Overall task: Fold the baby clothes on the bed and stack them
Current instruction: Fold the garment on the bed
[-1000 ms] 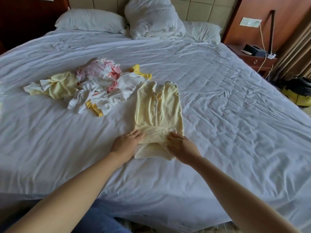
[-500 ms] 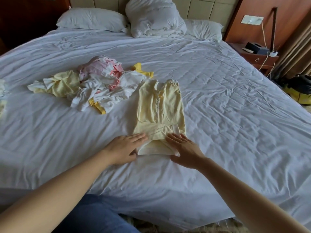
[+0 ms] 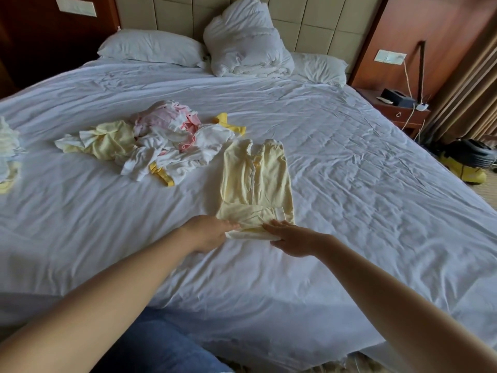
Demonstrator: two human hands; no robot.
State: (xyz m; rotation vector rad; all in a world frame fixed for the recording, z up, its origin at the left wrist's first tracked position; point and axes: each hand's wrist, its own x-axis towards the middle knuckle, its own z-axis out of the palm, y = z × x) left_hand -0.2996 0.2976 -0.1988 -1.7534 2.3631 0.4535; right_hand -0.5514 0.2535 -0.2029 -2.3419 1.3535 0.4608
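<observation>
Where it lies, the yellow romper (image 3: pixel 255 181) runs lengthwise toward the headboard (image 3: pixel 174 20).

No text, label, brand, number or sign is readable anywhere on the things in this view.

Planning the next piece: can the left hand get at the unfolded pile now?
Probably yes. The left hand touches the yellow garment, gripping nothing; only bare sheet lies between it and the pile.

hotel-like bedroom, wide white bed (image 3: pixel 349 184), pillows (image 3: pixel 150 47), padded headboard (image 3: pixel 317 25), nightstand (image 3: pixel 398 111)
</observation>
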